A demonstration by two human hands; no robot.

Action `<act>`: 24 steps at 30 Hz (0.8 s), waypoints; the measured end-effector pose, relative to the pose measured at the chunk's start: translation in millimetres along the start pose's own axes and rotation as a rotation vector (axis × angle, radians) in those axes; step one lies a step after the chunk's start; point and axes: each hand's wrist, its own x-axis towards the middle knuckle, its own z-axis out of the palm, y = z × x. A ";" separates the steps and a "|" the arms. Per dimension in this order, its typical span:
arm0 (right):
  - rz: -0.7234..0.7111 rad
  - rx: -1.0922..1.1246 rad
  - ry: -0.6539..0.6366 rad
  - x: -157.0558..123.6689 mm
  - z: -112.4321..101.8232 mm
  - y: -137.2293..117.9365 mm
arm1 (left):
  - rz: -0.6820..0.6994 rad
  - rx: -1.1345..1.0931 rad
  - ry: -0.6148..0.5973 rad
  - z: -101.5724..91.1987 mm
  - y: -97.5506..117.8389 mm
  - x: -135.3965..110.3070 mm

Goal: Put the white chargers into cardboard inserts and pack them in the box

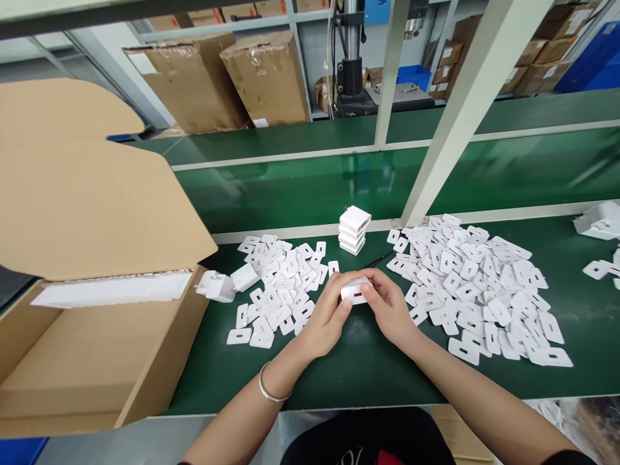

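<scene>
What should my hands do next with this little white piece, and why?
Probably set the white piece, pinched between left hand and right hand, onto the stack just behind it: those look the same, neatly piled.

Your green table (368,368) holds a big pile of white tabs (479,284) on the right, a smaller pile (281,284) left, a stack of little white boxes (354,230) between them, and an open cardboard box (97,361) near left.

White small box (355,290), white tabs (477,284), green table (368,361).
</scene>
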 end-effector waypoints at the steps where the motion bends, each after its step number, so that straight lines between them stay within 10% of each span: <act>1: 0.016 -0.013 0.017 -0.2 -0.8 0.0 | -0.016 -0.014 -0.027 0.1 -0.2 -0.2; 24: -0.117 -0.227 -0.102 -7.3 -2.3 -11.4 | 0.067 0.060 0.070 4.2 -4.8 -3.1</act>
